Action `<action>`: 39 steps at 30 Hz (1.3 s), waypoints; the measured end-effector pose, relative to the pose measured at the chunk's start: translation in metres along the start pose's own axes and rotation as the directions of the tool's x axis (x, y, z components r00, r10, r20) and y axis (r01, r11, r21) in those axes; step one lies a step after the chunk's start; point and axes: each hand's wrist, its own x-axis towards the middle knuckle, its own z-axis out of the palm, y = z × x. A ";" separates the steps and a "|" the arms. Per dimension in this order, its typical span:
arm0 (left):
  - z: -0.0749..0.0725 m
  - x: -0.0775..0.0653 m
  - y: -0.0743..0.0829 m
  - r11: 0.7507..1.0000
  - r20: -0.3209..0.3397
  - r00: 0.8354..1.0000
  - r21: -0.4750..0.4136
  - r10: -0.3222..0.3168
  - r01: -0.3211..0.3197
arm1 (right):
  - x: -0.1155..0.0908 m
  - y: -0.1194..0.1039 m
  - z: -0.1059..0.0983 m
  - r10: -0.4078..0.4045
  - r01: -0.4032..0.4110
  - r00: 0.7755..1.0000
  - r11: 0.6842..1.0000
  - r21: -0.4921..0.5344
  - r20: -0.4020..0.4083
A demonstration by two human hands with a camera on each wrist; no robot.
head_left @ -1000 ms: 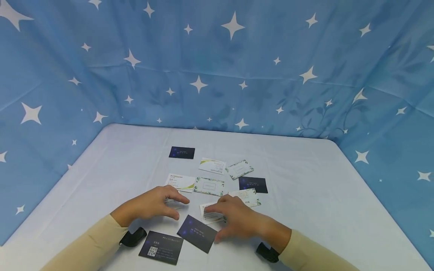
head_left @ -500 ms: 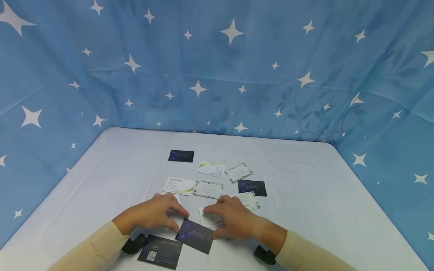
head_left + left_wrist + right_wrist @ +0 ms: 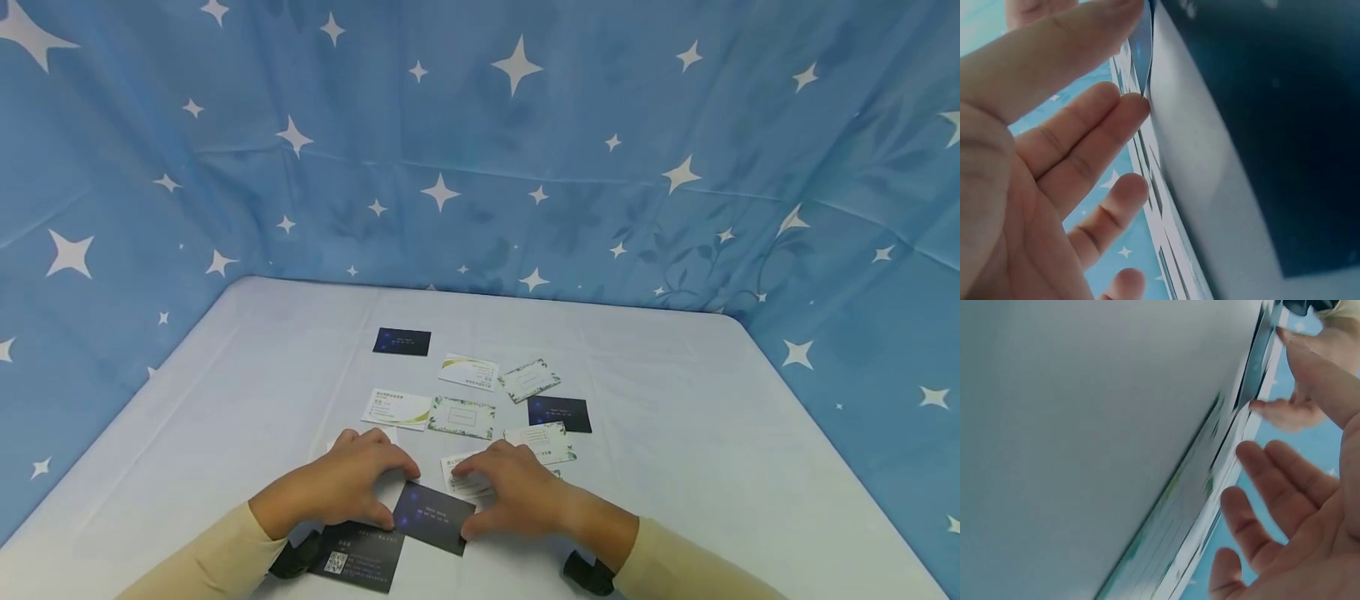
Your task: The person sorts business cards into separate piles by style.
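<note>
In the head view a dark business card (image 3: 433, 518) with blue spots lies between the two hands, tilted slightly. My left hand (image 3: 345, 479) holds its left edge, thumb at the near corner and a fingertip at the far corner; the left wrist view shows the card edge (image 3: 1141, 53) between thumb and fingers. My right hand (image 3: 521, 492) has its thumb at the card's right edge, the other fingers loosely bent over a white printed card (image 3: 455, 475), which they partly cover. A second dark card with a QR code (image 3: 360, 557) lies below the left hand.
Beyond the hands lie white cards with yellow curves (image 3: 397, 408), leaf-bordered cards (image 3: 462, 417) and dark cards (image 3: 558, 413). One dark card (image 3: 402, 342) is farthest back. The white table (image 3: 712, 433) meets a blue starry curtain (image 3: 480, 167).
My left thumb and fingers have closed in on the dark card's left edge, and my right thumb has come to its right edge. The card has turned slightly counterclockwise.
</note>
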 end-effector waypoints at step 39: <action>-0.005 0.002 0.000 1.000 -0.076 0.997 0.014 0.008 -0.007 | -0.006 -0.008 0.004 -0.028 0.015 0.994 0.992 -0.126 -0.102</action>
